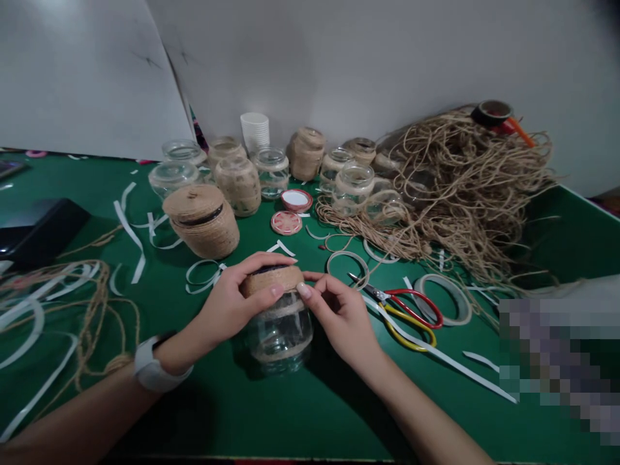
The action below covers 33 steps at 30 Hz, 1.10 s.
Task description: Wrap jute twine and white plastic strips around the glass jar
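Observation:
A clear glass jar (281, 329) stands on the green table in front of me, its neck wrapped in jute twine (276, 279). My left hand (242, 294) curls round the jar's upper left side, thumb across the twine band and fingers over the top. On the right side of the neck, my right hand (336, 303) pinches thumb and forefinger against the edge of the twine. Thin bands also circle the jar's middle and base. Scissors (397, 310) with one red and one yellow handle lie right of my right hand, beside a tape roll (443, 299).
Behind, several glass jars (356, 187) stand near a twine-covered lidded jar (201, 223), two lids (286, 223) and stacked white cups (255, 132). A heap of twine (475, 174) fills the back right, with black tape (493, 113) on top. White strips (130, 236) and loose twine lie left.

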{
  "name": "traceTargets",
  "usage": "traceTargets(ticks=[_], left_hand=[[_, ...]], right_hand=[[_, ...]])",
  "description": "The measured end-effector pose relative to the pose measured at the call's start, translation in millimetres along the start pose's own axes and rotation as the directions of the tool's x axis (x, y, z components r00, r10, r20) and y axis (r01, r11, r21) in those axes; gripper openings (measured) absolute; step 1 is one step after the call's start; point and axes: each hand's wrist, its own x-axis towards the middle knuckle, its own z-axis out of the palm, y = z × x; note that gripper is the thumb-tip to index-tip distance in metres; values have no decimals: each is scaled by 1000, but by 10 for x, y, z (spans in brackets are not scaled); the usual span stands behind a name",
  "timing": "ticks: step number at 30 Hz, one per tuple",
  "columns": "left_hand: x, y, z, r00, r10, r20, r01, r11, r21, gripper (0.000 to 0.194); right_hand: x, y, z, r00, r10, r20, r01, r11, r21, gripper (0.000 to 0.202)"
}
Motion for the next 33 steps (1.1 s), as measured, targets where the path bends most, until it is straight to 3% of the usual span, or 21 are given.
traceTargets(ticks=[5, 8, 12, 21, 27, 33], left_hand=[[8, -7, 12, 1000, 3, 13, -3, 1000, -31, 37], [21, 22, 28, 1000, 31, -2, -31, 999, 11, 38], [29, 65, 28, 998, -50, 28, 48, 997, 56, 43], [-10, -3, 27, 994, -108, -25, 104, 988, -113, 38], [-7, 99, 36, 999, 9, -38, -7, 998, 65, 35], [-14, 109, 54, 998, -28, -59, 30, 999, 41, 32]], right_hand=[[-9, 23, 32, 993, 100, 68, -106, 990, 93, 43], [-18, 26, 37, 996, 76, 46, -79, 995, 62, 45], [-29, 26, 27, 997, 69, 34, -69, 998, -7, 45], [-3, 15, -57, 987, 7, 158, 1, 999, -47, 37], [-30, 11, -26, 994, -8, 107, 14, 998, -55, 39], [-29, -18, -3, 997, -5, 76, 8, 999, -44, 39]])
